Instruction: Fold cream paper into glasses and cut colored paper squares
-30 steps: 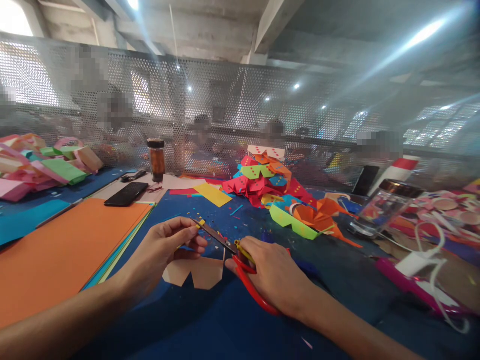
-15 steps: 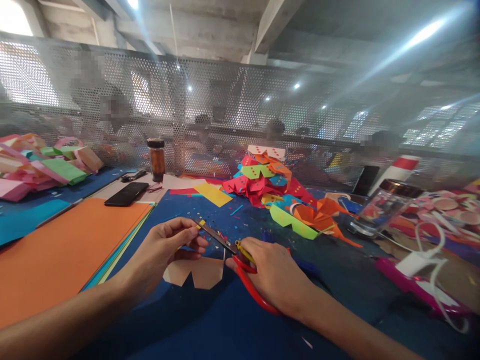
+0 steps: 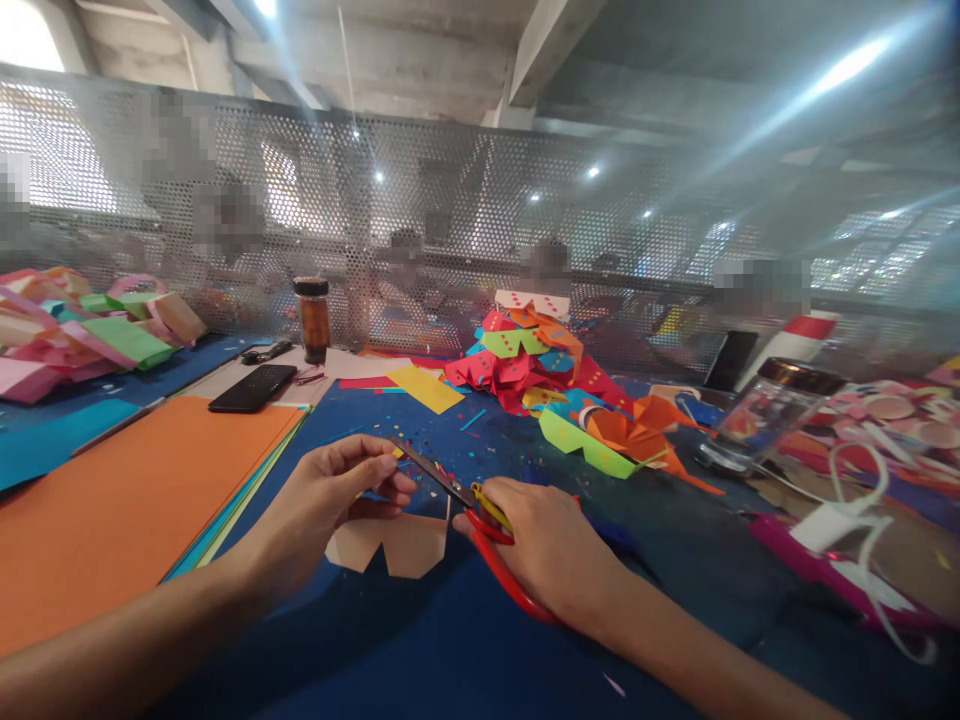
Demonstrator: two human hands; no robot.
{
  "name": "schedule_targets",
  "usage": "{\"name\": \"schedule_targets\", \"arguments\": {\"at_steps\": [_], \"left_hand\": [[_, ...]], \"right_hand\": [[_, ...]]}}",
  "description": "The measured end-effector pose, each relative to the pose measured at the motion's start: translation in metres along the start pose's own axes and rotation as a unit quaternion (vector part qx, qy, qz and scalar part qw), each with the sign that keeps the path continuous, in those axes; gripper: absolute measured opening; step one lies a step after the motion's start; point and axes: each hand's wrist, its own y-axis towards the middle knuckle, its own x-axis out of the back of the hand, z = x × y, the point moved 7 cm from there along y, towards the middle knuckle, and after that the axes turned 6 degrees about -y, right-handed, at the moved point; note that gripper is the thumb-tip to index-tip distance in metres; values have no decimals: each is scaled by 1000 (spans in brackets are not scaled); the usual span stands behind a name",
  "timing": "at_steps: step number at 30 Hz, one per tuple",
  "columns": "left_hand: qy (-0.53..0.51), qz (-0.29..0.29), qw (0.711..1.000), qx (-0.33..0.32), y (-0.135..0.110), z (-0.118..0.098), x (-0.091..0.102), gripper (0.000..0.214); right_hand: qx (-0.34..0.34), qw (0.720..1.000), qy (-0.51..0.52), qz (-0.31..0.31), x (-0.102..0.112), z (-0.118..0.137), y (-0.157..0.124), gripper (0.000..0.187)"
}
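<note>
Between thumb and fingertips my left hand pinches a small piece of yellow paper, most of it hidden by the fingers. My right hand grips red-handled scissors, whose dark blades reach left to the yellow piece and look closed or nearly so. A bit of yellow shows at the scissors' upper handle, next to the fingers. Below both hands, a beige paper cutout with a V-shaped notch lies on the blue table. Tiny coloured paper scraps are scattered behind the blades.
Left are stacked orange sheets, a black phone and a jar of brown liquid. Ahead rises a pile of coloured paper cutouts. At right stand a clear jar and a magenta tool with white cable. A perforated screen closes the back.
A small yellow bit at the blade tips is gone from there, and the blades have come closer together. Both hands stay in nearly the same place.
</note>
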Motion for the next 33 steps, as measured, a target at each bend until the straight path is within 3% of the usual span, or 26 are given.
{"name": "schedule_targets", "arguments": {"at_steps": [8, 25, 33], "left_hand": [[4, 7, 1000, -4, 2, 1, 1, 24], [-2, 17, 1000, -12, 2, 0, 1, 24], [-1, 11, 1000, -11, 2, 1, 0, 25]], "right_hand": [[0, 1000, -28, -11, 2, -2, 0, 19], [-3, 1000, 6, 22, -7, -2, 1, 22], [1, 1000, 1, 0, -6, -1, -1, 26]]}}
